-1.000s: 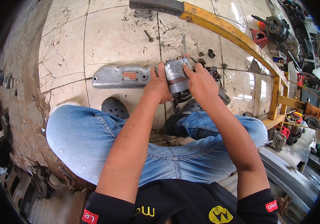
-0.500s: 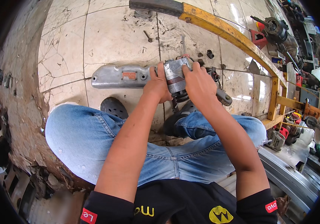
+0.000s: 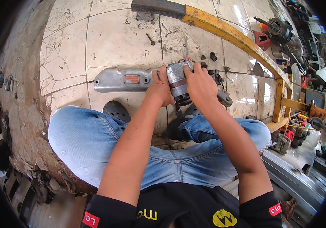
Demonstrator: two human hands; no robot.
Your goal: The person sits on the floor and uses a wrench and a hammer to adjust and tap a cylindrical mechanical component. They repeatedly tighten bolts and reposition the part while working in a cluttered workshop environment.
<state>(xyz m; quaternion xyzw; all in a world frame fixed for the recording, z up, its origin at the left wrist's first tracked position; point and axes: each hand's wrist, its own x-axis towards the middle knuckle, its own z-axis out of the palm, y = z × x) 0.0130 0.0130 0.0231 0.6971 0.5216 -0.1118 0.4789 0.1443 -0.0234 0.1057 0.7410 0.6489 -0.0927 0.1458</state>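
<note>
My left hand [image 3: 160,90] grips the left side of an alternator [image 3: 177,81], fingers closed along its metal casing. On the other side my right hand [image 3: 202,84] is wrapped round the same alternator, thumb near its top. Its silver body has a brownish band round the middle, and a dark pulley [image 3: 183,100] points toward me. Left of it a long grey metal valve cover [image 3: 113,80] lies on the tiles, its right end partly behind my left hand. A metal piece with a rounded end [image 3: 225,99] sticks out right of my right hand.
A bolt [image 3: 150,38], a wrench [image 3: 186,46] and small dark parts [image 3: 213,56] lie beyond the alternator. A yellow hoist frame [image 3: 231,32] spans the far right. My shoes [image 3: 115,110] are close below the valve cover. Bottles and tools crowd the right edge.
The alternator has turned slightly between my hands, showing its brownish band more plainly. My right hand has shifted a little to the left; both hands keep hold.
</note>
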